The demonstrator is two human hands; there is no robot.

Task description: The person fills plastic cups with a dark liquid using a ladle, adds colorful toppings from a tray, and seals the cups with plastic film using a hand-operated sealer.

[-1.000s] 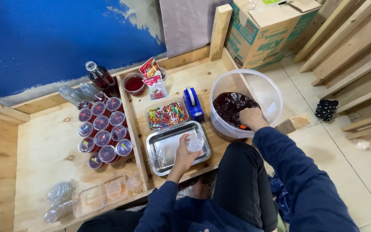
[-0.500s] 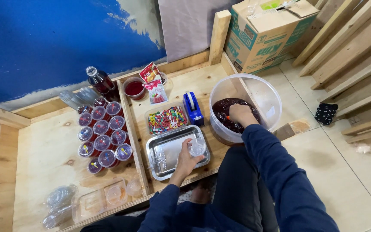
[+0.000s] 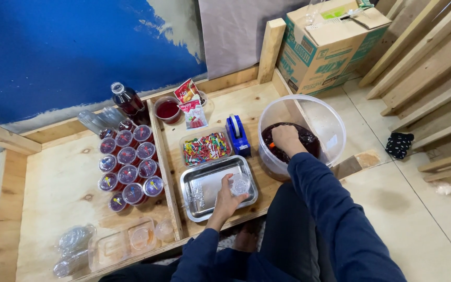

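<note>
The left hand grasps a small clear plastic cup, held upright over the steel tray on the wooden surface. The right hand is lowered inside the large clear tub, over the dark red liquid; its fingers are curled around something orange, too small to identify. Behind the tray lies a clear container of coloured sprinkles, with a blue tape dispenser just beside it. To the left stands a cluster of filled, lidded red cups. A dark bottle stands behind the cluster. A cardboard box sits beyond the tub.
</note>
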